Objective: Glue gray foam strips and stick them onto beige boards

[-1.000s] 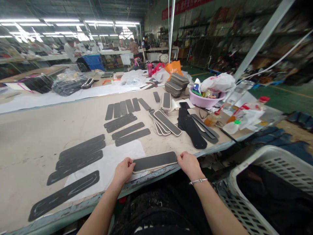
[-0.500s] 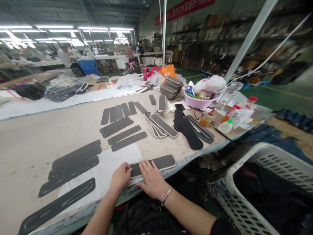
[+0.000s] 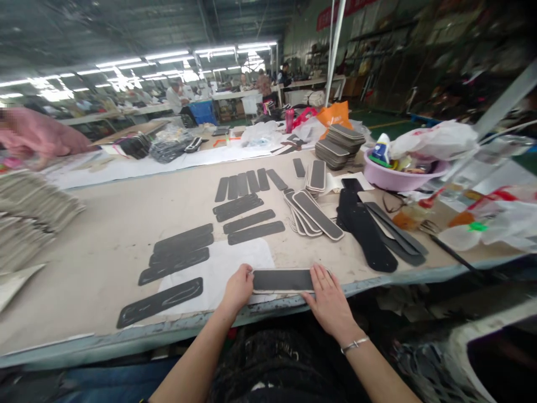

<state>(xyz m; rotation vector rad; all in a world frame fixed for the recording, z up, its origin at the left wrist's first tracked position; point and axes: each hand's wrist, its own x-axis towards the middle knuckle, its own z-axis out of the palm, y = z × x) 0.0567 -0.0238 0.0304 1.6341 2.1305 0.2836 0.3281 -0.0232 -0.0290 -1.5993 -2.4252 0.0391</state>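
Your left hand [image 3: 238, 286] pinches the left end of the flat black, pale-edged oblong pad [image 3: 282, 280] at the near edge of the beige worktable [image 3: 104, 235]. Your right hand [image 3: 329, 296] lies open, fingers flat on its right end.

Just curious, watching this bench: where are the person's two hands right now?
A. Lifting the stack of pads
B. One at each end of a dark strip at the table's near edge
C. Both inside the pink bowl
B: the left hand and right hand rest at opposite ends of the dark strip.
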